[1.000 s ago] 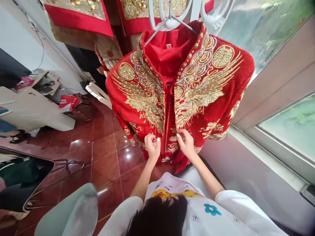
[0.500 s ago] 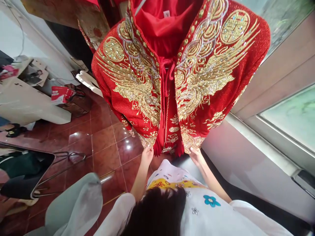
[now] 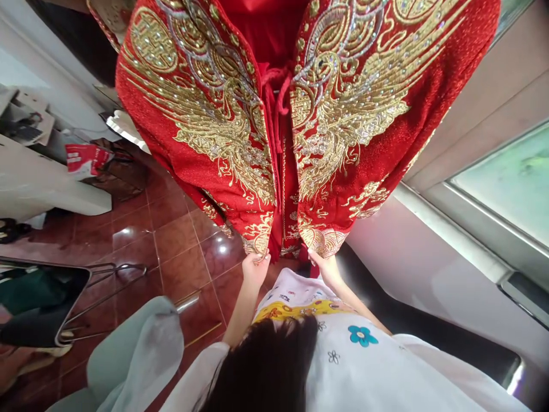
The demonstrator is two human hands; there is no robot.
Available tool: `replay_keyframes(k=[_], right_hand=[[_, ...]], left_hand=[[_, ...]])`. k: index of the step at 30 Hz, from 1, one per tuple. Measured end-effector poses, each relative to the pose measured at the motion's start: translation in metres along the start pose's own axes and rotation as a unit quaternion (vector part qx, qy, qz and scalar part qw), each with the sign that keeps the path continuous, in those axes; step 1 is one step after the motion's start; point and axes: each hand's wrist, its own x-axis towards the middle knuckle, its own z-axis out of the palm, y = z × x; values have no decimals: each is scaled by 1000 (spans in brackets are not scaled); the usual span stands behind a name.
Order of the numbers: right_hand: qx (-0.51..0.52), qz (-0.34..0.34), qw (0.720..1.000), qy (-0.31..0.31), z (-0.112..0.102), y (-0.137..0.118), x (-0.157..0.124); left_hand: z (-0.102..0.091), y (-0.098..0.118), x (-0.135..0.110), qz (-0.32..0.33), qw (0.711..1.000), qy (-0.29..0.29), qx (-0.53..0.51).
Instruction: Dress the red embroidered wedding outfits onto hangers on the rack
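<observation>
Higher and larger in the head view than half a second ago, the red jacket (image 3: pixel 313 137) fills upper centre, its collar cropped further by the top edge. Tiled floor (image 3: pixel 178 237) shows left of its hem; what seems a black seat (image 3: pixel 433 332) lies lower right. Stretched forward at lower centre, left hand (image 3: pixel 256 267) and right hand (image 3: pixel 323 265) pinch the front hem corners between closed fingers.

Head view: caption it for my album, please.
Left hand and right hand hold the lower front corners of a red, gold-embroidered fabric jacket.
</observation>
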Motion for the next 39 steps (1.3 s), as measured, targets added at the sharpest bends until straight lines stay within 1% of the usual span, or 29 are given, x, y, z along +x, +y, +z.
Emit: replay_keyframes(k=[3,6,8,11,14,16,19,21,25,29,35,39], right_hand=[[29,14,999,39,3,0,0],[74,38,995,52,3,-5,0],[106,57,991,63,3,-10,1],[156,81,982,66,6,-15,1],[230,123,963,61,13,-16,4],[262,142,953,63,19,-16,5],[282,146,946,70,28,-14,7],[296,152,940,71,34,-13,6],[323,162,930,63,40,-13,3],[331,174,926,54,41,-14,4],[324,193,925,36,40,-14,8],[322,203,924,32,39,-14,8]], left_hand=[[0,6,-7,30,999,-20,-13],[-2,10,-8,47,998,-32,-13],[-2,8,-5,48,999,-23,2],[1,-3,-3,31,999,-4,36],[14,-19,-8,16,996,5,86],[26,-29,-14,26,994,3,106],[45,-38,-23,48,994,-4,96],[56,-42,-28,48,995,-4,88],[69,-46,-33,48,996,0,73],[72,-47,-33,59,996,1,73],[67,-52,-28,98,991,-28,82],[65,-55,-24,104,991,-26,84]])
